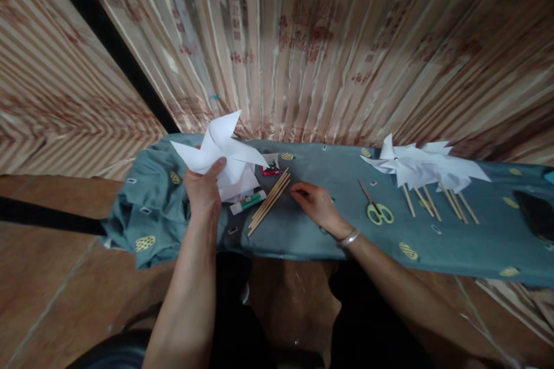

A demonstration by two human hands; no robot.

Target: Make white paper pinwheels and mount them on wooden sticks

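Note:
My left hand (202, 187) holds up a folded white paper pinwheel (220, 147) by its centre, thumb on the front, above the left part of the teal cloth (303, 230). My right hand (315, 203) rests low on the cloth with its fingertips near the upper end of a bundle of wooden sticks (269, 202). Whether its fingers pinch anything is too small to tell. Under the pinwheel lie more white paper (238, 184) and a glue stick (248, 202).
A small red-and-white box (271, 168) sits behind the sticks. Green-handled scissors (377, 207) lie to the right. Several finished white pinwheels on sticks (426, 170) lie farther right. A dark object (536, 213) is at the right edge. Patterned curtains (303, 40) hang behind.

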